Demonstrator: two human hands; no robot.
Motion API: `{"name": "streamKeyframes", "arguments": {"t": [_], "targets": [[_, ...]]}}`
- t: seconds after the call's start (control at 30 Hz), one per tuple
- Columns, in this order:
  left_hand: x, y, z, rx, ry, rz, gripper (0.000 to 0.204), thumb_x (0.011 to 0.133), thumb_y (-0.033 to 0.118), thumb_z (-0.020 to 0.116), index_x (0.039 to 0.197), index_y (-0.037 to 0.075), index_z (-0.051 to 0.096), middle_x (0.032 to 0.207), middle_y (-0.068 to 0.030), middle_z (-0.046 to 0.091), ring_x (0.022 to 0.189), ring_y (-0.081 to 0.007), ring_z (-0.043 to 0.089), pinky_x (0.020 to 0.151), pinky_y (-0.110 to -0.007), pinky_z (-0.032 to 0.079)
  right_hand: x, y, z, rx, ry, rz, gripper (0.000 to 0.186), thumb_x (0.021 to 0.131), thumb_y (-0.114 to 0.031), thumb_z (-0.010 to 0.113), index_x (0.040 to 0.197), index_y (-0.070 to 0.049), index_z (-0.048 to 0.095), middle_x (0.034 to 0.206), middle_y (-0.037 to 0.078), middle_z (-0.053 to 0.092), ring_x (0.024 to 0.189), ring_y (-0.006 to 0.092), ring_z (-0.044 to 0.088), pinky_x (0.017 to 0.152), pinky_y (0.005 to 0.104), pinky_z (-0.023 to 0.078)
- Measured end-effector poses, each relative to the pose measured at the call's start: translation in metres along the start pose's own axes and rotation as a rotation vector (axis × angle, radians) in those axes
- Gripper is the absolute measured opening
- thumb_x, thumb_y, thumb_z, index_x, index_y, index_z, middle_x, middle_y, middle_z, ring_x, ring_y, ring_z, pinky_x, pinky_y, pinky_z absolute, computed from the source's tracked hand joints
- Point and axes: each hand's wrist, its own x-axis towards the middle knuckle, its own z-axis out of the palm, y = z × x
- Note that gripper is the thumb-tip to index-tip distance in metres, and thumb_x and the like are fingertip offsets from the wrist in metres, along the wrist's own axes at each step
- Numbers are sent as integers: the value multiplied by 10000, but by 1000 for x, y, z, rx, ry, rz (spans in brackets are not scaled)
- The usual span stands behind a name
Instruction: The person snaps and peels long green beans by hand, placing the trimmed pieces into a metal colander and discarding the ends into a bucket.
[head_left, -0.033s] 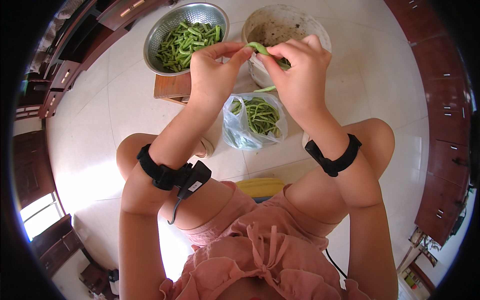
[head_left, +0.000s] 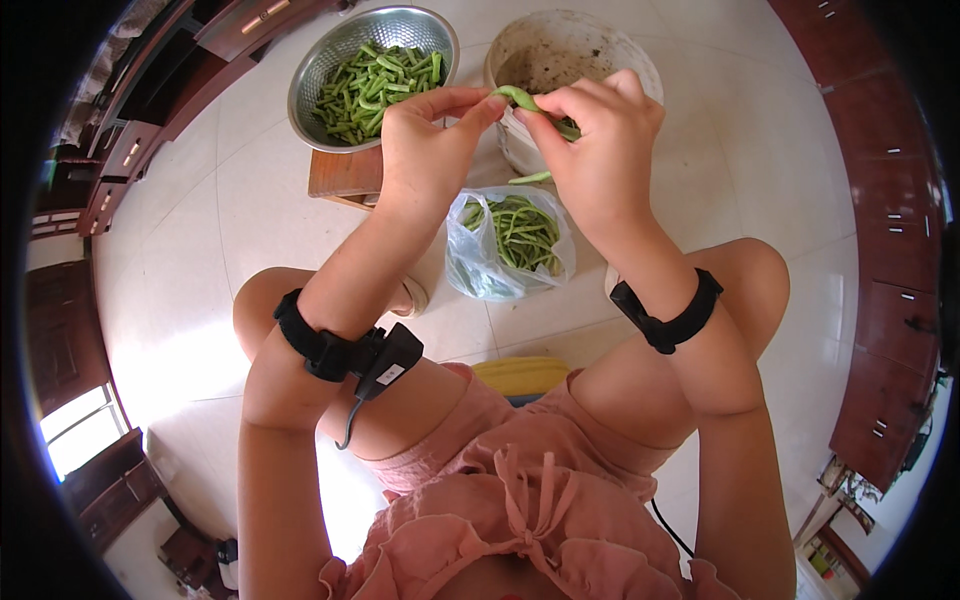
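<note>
A green bean [head_left: 519, 97] is stretched between my two hands, in front of the bucket. My left hand [head_left: 432, 135] pinches its left end between thumb and forefinger. Thumb and fingers of my right hand [head_left: 605, 140] close on its other side, and the bean's far end shows below them. Under my hands, a thin plastic bag [head_left: 468, 272] on the floor holds long whole beans [head_left: 522, 230]. Another bean tip [head_left: 531, 179] shows just above the bag, partly hidden by my right hand. Left of my hands, a metal bowl [head_left: 303, 80] contains many short bean pieces [head_left: 370, 88].
The bowl rests on a small wooden stool [head_left: 342, 174]. A dirty whitish bucket [head_left: 640, 62] stands behind my right hand. My bent knees flank the bag. Dark red cabinets [head_left: 893, 260] line the right side, with wooden furniture [head_left: 190, 85] at the far left.
</note>
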Motion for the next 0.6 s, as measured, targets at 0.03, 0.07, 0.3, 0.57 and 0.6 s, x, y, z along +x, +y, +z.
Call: {"name": "streamKeyframes", "arguments": {"t": [0.03, 0.07, 0.3, 0.57, 0.6], "targets": [[1, 0, 2, -36, -3, -43, 234, 835, 88, 687, 1022, -51, 672, 871, -62, 687, 756, -91, 594, 692, -205, 449, 1, 1, 0, -23, 1, -21, 106, 677, -147, 747, 688, -100, 653, 664, -25, 578, 808, 211, 498, 788, 411, 315], [1, 0, 2, -95, -5, -66, 229, 836, 95, 686, 1021, -41, 675, 869, -56, 687, 748, -83, 584, 677, -201, 440, 1, 2, -1, -47, 3, -42, 107, 677, -146, 744, 685, -102, 648, 668, -26, 572, 813, 213, 498, 794, 418, 315], [-8, 8, 5, -318, 14, -282, 169, 861, 173, 665, 975, 51, 693, 896, 6, 677, 690, -19, 469, 632, -203, 344, 2, 1, 6, -129, 44, -131, 120, 679, -145, 727, 666, -113, 612, 656, -26, 518, 811, 213, 492, 798, 449, 323], [5, 2, 19, -629, 134, -373, 155, 833, 182, 704, 943, 73, 692, 892, 37, 657, 696, -22, 451, 629, -186, 310, 14, 4, 26, -137, 138, -102, 118, 673, -128, 722, 642, -92, 613, 644, -6, 550, 776, 220, 503, 760, 432, 346], [7, 3, 19, -638, 101, -351, 157, 840, 181, 701, 953, 73, 691, 905, 39, 656, 706, -21, 453, 637, -187, 315, 18, 4, 24, -113, 152, -73, 114, 668, -126, 727, 649, -86, 623, 646, -3, 566, 763, 222, 508, 742, 419, 361]]}}
